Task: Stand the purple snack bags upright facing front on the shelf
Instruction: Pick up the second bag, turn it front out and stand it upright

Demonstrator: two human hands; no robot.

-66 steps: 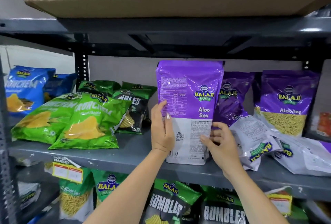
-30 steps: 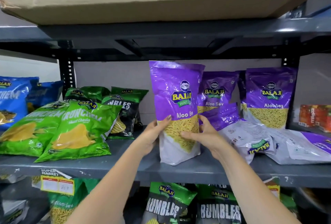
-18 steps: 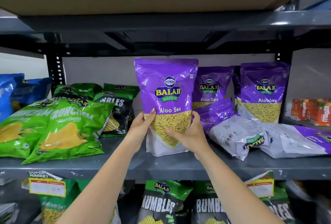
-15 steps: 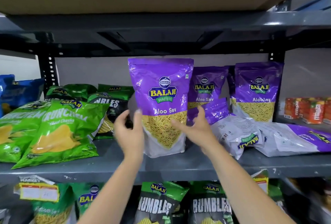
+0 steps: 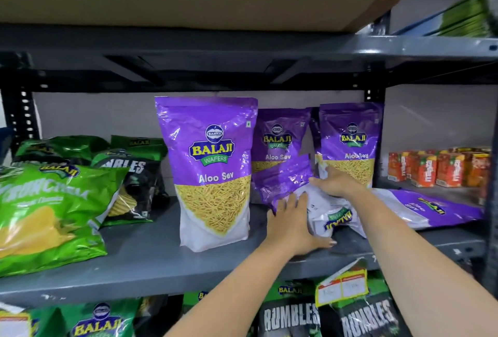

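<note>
Shelf is carrying one upright Aloo Sev bag, front facing out — landmark for the rest. Two more purple bags are standing behind and right of it. Right of it, a fallen bag is lying back-side up, long axis running from front toward the back wall, purple end rearward. Both hands are closing on it — left hand cupping the near white end, right hand pressing its upper right side (neither lifting yet, I'd judge). Another flat bag is lying further right.
</note>
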